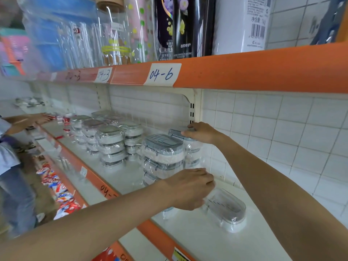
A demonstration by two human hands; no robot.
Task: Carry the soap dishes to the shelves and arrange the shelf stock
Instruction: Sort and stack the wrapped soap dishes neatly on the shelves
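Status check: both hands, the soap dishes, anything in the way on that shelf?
Right hand on rear soap dish stack. Left hand at front stack. Loose dish lies beside, right.

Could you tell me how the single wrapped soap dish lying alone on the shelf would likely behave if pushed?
The lone soap dish looks like light plastic, so it would probably slide easily. Its glossy film wrap may be slippery. Low and flat-based, it seems unlikely to tip.
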